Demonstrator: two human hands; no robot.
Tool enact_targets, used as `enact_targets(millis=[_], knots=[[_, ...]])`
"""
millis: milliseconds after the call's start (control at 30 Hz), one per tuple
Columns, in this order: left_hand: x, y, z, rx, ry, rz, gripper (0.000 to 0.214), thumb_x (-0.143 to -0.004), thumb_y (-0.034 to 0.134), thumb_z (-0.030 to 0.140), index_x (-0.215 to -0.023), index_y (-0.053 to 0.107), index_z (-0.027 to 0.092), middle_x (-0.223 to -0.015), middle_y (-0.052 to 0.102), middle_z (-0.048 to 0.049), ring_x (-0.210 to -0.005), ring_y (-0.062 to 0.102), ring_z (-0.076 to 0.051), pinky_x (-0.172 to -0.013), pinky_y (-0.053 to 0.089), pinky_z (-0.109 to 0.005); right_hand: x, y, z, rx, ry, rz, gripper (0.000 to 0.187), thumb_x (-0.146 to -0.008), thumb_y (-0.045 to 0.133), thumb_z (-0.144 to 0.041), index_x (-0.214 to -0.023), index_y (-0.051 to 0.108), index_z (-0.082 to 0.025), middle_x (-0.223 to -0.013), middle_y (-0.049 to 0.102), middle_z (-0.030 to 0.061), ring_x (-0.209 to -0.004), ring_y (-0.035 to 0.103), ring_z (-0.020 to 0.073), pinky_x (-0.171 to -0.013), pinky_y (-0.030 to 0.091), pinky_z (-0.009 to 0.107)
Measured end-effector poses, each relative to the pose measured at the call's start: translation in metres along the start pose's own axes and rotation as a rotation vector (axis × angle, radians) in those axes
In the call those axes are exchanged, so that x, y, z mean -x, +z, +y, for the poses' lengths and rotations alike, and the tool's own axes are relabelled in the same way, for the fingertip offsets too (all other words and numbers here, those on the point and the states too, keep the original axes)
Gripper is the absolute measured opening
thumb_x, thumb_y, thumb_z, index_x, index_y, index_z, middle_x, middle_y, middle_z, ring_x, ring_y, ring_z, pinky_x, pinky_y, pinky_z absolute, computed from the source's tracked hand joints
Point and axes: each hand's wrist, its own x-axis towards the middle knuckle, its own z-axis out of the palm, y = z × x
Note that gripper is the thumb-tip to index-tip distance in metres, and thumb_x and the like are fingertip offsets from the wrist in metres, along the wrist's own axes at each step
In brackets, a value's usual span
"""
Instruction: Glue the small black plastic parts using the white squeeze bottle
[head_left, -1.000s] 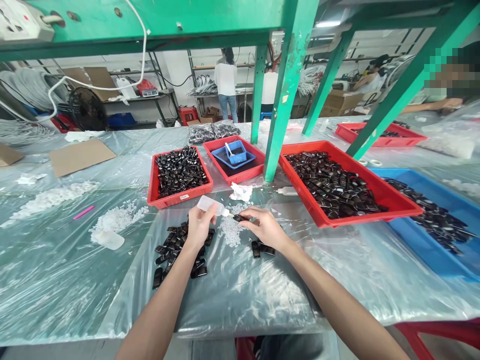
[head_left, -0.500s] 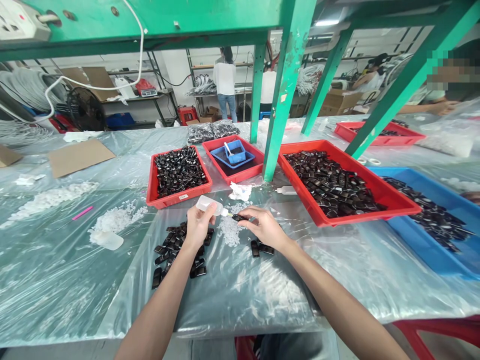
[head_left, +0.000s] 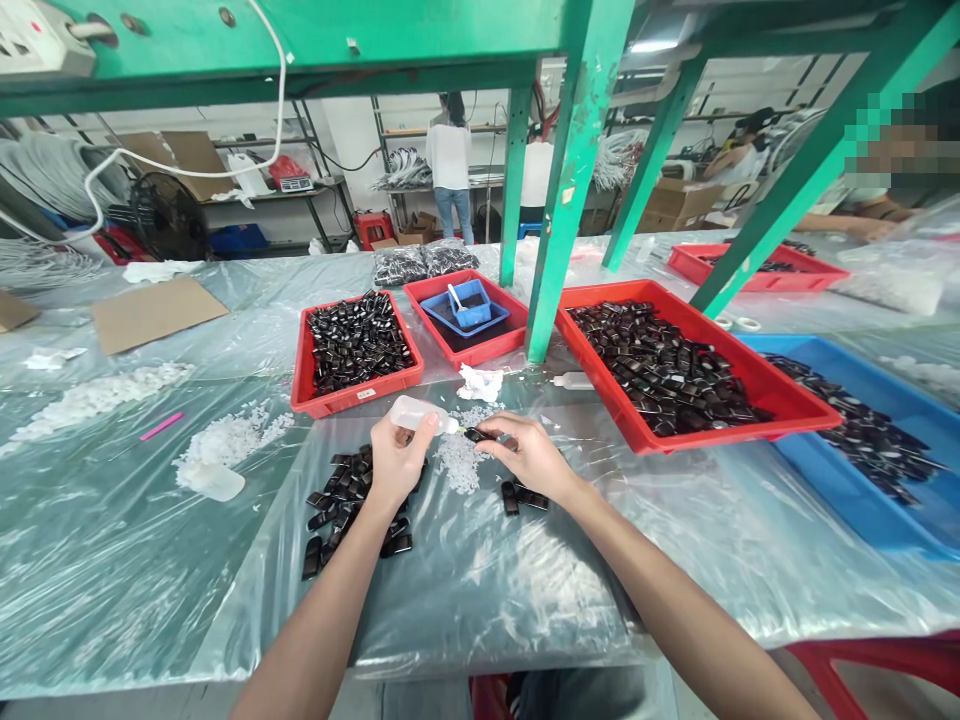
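Note:
My left hand (head_left: pixel 401 455) is closed around a translucent squeeze bottle (head_left: pixel 421 413), which lies nearly level with its thin tip pointing right. That tip meets, or almost meets, a small black plastic case (head_left: pixel 477 434) pinched in the fingers of my right hand (head_left: pixel 529 455); I cannot tell whether they touch. Under both hands is a heap of small white translucent pieces (head_left: pixel 459 468). Black cases (head_left: pixel 345 500) lie in a loose pile beneath and left of my left wrist. A few more black cases (head_left: pixel 523 496) rest below my right hand.
Red trays of black parts stand behind at left (head_left: pixel 360 390) and right (head_left: pixel 645 435). Between them, a red tray (head_left: pixel 491 355) holds small blue trays. A blue tray (head_left: pixel 885 530) sits far right. A green post (head_left: pixel 559 220) rises behind my hands. A pink stick (head_left: pixel 161 426) lies left.
The squeeze bottle has tipped closer to level, and its tip has shifted slightly right toward the black case. My right hand stays almost where it was.

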Motion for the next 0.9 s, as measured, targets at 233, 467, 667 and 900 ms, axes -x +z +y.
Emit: enact_targets(millis=[233,467,667,900], knots=[[0.0002,-0.0043,-0.0015,-0.106,0.074,-0.057,0.027,-0.083,0.074,0.042,-0.083,0.074,0.015,-0.078,0.071,-0.0063,-0.065,0.062,-0.017,-0.06,0.047,-0.026,0.0003,-0.0002,-0.0011,0.005,-0.022,0.005,0.021,-0.096,0.063,-0.039,-0.103,0.073,-0.022,-0.102,0.072,0.0064,-0.088,0.069,0.0189,-0.071,0.058,0.028],[-0.0004,-0.0065,-0.0047,-0.126,0.119,-0.084,0.025,-0.089,0.068,0.039,-0.085,0.073,0.015,-0.076,0.069,-0.0046,-0.062,0.06,-0.015,-0.059,0.046,-0.025,0.0001,0.0,0.0002,0.023,-0.048,0.012,0.018,-0.096,0.064,-0.036,-0.103,0.073,-0.022,-0.102,0.072,0.0065,-0.089,0.069,0.0197,-0.071,0.058,0.029],[-0.001,-0.0063,-0.0045,-0.082,0.074,-0.083,0.03,-0.088,0.069,0.042,-0.081,0.072,0.014,-0.066,0.062,-0.002,-0.051,0.05,-0.011,-0.049,0.039,-0.023,0.0,-0.0011,-0.0015,0.008,-0.058,0.011,0.018,-0.097,0.063,-0.036,-0.103,0.072,-0.021,-0.103,0.072,0.0072,-0.09,0.069,0.0197,-0.07,0.058,0.028],[-0.0023,-0.0057,-0.0039,-0.013,0.035,-0.081,0.034,-0.086,0.071,0.046,-0.077,0.072,0.013,-0.063,0.061,-0.0016,-0.048,0.048,-0.01,-0.047,0.038,-0.023,0.0007,-0.0007,-0.0008,-0.004,-0.061,0.018,0.021,-0.097,0.063,-0.038,-0.105,0.072,-0.021,-0.104,0.072,0.008,-0.091,0.069,0.0203,-0.07,0.059,0.029]])
